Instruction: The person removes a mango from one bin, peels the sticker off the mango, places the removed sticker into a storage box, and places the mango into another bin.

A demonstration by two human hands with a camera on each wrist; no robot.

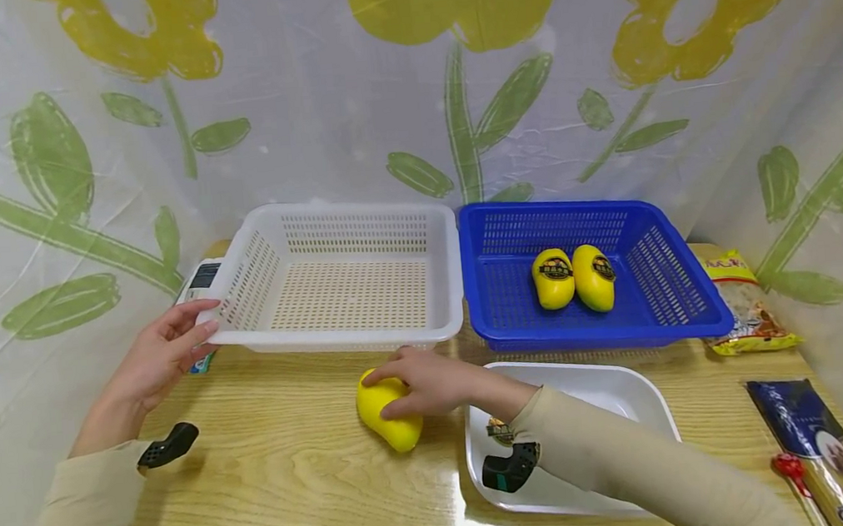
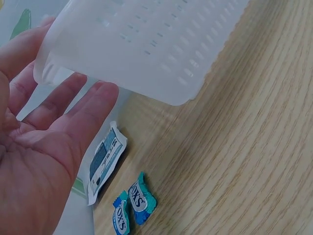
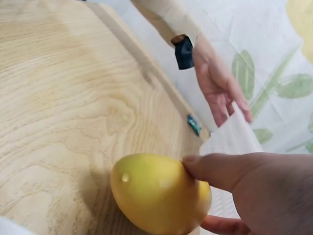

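Observation:
My left hand (image 1: 162,352) pinches the front left corner of a white plastic basket (image 1: 353,340), thumb over the rim and fingers beneath it. Nothing lies inside that basket. In front of it, my right hand (image 1: 432,379) holds a yellow mango (image 1: 401,438) between thumb and fingers, low over the wooden table. The right wrist view shows the thumb pressed on the side of the mango (image 3: 156,193); part of the other fingers is hidden behind it. Two labelled mangoes (image 1: 555,291) lie side by side in a blue basket (image 1: 594,338), right of the white one.
Under my right forearm stands a white tray (image 1: 598,389), with a dark label (image 1: 500,431) partly visible in it. A yellow snack bag (image 1: 745,310), a pasta packet (image 1: 821,445) and a red lollipop (image 1: 788,465) lie at the right. Blue-wrapped sweets (image 2: 142,198) and a white packet (image 2: 105,164) lie below my left hand.

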